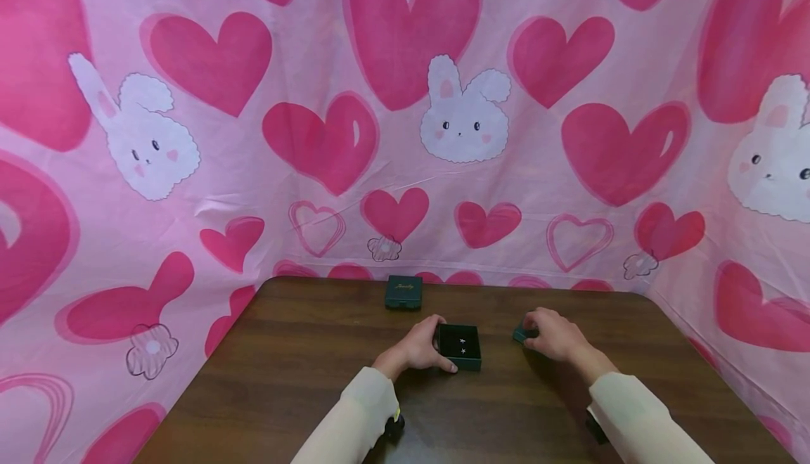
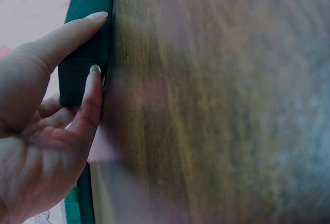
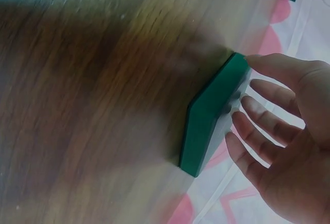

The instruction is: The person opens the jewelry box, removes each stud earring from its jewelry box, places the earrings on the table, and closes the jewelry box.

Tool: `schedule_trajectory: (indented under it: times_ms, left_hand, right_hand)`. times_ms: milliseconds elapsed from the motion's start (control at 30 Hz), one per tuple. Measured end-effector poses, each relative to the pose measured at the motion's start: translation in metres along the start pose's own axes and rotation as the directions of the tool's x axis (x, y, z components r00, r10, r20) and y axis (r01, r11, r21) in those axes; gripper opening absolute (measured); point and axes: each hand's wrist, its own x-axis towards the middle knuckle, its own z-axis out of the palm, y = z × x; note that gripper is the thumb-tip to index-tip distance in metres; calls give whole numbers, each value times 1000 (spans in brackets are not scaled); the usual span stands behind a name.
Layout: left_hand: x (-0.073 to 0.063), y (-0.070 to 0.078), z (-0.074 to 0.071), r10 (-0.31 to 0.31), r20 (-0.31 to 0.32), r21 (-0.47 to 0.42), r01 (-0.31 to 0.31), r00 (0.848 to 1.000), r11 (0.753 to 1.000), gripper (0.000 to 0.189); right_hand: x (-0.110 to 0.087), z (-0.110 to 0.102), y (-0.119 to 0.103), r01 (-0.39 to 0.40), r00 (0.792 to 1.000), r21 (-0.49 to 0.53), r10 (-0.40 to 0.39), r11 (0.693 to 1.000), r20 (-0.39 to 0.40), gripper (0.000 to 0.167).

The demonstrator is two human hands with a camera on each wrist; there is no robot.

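Observation:
A dark green jewelry box (image 1: 468,364) stands without its lid on the table, two small star-shaped earrings (image 1: 463,342) on its black lining. My left hand (image 1: 420,346) grips its left side. In the left wrist view the thumb (image 2: 77,34) lies on one wall of the box (image 2: 85,51), and a fingertip touches another. To the right, my right hand (image 1: 557,335) is over a green lid (image 1: 519,335). The right wrist view shows this lid (image 3: 212,110) flat on the wood, the thumb tip at its corner and the loosely bent fingers over its top.
A second dark green box (image 1: 403,292), closed and with gold lettering, sits at the back of the brown wooden table (image 1: 304,358). Pink cloth (image 1: 405,176) with hearts and rabbits hangs behind the table and at both sides.

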Motion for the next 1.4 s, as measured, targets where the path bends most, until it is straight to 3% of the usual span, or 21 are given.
schedule_trajectory:
  times_ms: [667, 1400]
  left_hand:
    - [2, -2, 1, 16, -11, -6, -16, 1000, 1000, 70]
    - [2, -2, 2, 7, -12, -1, -7, 1000, 1000, 71]
  right_hand:
    - [3, 1, -30, 78, 997, 2, -78, 997, 5, 22]
    - [6, 6, -57, 72, 996, 50, -74, 996, 42, 23]
